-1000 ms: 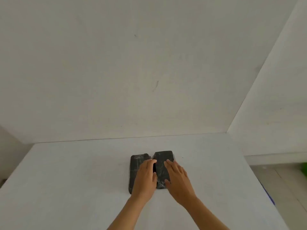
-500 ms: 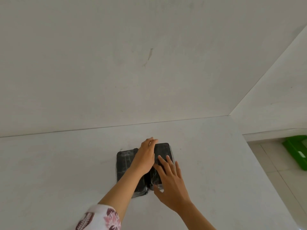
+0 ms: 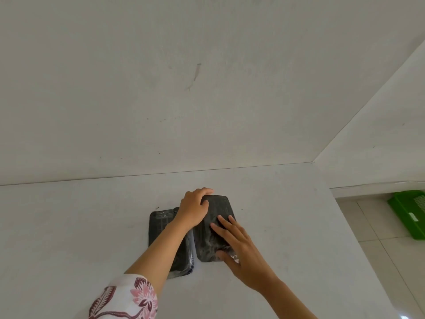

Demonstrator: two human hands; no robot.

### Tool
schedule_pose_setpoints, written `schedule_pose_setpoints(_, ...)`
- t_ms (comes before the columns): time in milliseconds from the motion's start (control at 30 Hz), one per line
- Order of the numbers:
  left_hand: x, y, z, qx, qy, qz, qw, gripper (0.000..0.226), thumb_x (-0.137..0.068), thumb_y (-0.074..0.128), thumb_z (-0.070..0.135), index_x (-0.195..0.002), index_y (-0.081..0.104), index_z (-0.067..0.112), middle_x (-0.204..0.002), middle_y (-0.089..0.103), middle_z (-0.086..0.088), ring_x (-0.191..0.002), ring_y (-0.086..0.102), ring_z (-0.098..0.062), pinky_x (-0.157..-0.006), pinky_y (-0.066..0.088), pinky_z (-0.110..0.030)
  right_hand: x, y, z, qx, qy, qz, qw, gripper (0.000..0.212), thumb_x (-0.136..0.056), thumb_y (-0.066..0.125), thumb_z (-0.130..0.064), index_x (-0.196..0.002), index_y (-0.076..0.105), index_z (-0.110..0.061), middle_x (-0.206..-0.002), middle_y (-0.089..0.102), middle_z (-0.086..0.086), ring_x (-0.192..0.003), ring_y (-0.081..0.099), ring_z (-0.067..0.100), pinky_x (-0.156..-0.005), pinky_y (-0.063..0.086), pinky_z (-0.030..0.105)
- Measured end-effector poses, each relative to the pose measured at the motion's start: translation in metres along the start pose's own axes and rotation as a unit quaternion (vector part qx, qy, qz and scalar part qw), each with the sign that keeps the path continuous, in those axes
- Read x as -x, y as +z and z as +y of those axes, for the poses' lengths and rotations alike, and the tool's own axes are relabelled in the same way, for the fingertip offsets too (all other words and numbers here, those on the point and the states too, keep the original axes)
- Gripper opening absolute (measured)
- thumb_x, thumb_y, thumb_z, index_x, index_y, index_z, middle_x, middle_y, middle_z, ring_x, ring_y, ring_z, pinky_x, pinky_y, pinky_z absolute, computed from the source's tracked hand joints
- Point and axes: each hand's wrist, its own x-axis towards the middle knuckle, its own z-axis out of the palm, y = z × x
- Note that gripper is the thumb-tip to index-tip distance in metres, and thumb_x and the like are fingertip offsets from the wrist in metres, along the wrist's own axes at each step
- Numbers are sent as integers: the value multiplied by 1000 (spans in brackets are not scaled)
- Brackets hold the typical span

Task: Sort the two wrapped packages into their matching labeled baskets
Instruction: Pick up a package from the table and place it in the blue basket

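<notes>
- My left hand (image 3: 193,209) is bare, with no ring or glove on it.
- My left sleeve (image 3: 124,298) is white cloth printed with pink flowers and dark red leaf outlines; it ends short of the wrist, leaving the forearm uncovered.
- My right hand (image 3: 241,247) is bare too, and no sleeve shows along that forearm.

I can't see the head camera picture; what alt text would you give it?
Two bare hands rest on the right-hand one of two dark wrapped packages lying side by side on a white table: the left hand curls over its far end, the right hand holds its near corner. A green basket sits on the floor at far right.
</notes>
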Motion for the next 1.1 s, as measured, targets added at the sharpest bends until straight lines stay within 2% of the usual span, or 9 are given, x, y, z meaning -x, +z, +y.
schedule_pose_setpoints(67,-2,-9,9,32,-27,10,999,31,-88,48,18,-114,60,28,-116,67,4,-103,61,-23,-97,45,-43,-2,-17,-9,-85,15,34,996,51,-93,44,-46,-142,31,-44,-151,30,-20,-142,18,-1,-114,19,18)
schedule_pose_setpoints(200,8,-26,24,138,-71,4,988,37,-83,38,43,-101,65,23,-102,70,2,-102,60,-17,-98,42,-41,-16,-48,-25,-245,45,108,962,30,-94,44,-37,-120,58,-28,-107,68,-5,-98,62,9,-85,49,24)
schedule_pose_setpoints(367,29,-33,23,126,-64,18,990,44,-96,30,35,-88,70,16,-102,69,-1,-96,61,-18,-89,42,-33,-25,-66,-19,-420,151,98,889,34,-99,37,-31,-100,60,-6,-95,69,12,-89,66,25,-79,52,36)
schedule_pose_setpoints(500,46,-35,22,142,-70,26,987,49,-97,28,40,-92,65,9,-94,67,-7,-89,61,-16,-76,45,-24,-20,-68,-14,-492,222,83,838,49,-101,24,-38,-109,66,-14,-105,74,10,-99,69,25,-82,56,35)
schedule_pose_setpoints(667,59,-33,22,127,-62,54,988,52,-93,33,50,-66,51,9,-73,61,-11,-73,60,-23,-65,40,-23,-17,-61,-8,-552,288,89,777,53,-96,26,-54,-116,59,-17,-115,70,10,-105,66,28,-89,52,42)
schedule_pose_setpoints(767,63,-30,19,149,-85,117,978,63,-93,31,52,-80,58,-3,-84,66,-21,-76,63,-26,-65,47,-27,-16,-59,-8,-597,287,160,732,55,-89,34,-60,-113,52,-14,-121,62,17,-107,62,32,-86,51,41)
schedule_pose_setpoints(900,75,-9,21,238,-155,137,949,59,-93,28,54,-98,65,8,-96,67,-7,-88,62,-19,-76,47,-27,-12,-47,-17,-611,286,151,723,87,-65,50,-76,-134,39,-25,-129,56,13,-115,58,30,-83,51,37)
schedule_pose_setpoints(1000,85,10,18,305,-226,170,909,57,-92,27,56,-107,63,14,-106,64,-4,-100,59,-22,-93,46,-37,-7,-39,-26,-613,263,168,726,67,-77,45,-68,-133,34,-31,-126,57,6,-113,59,24,-91,49,40)
schedule_pose_setpoints(1100,92,27,25,399,-250,192,861,56,-92,28,56,-110,62,15,-111,64,-4,-101,59,-22,-88,48,-34,-2,-27,-35,-582,263,154,754,59,-81,57,-52,-130,30,-35,-120,59,1,-111,60,22,-95,49,44)
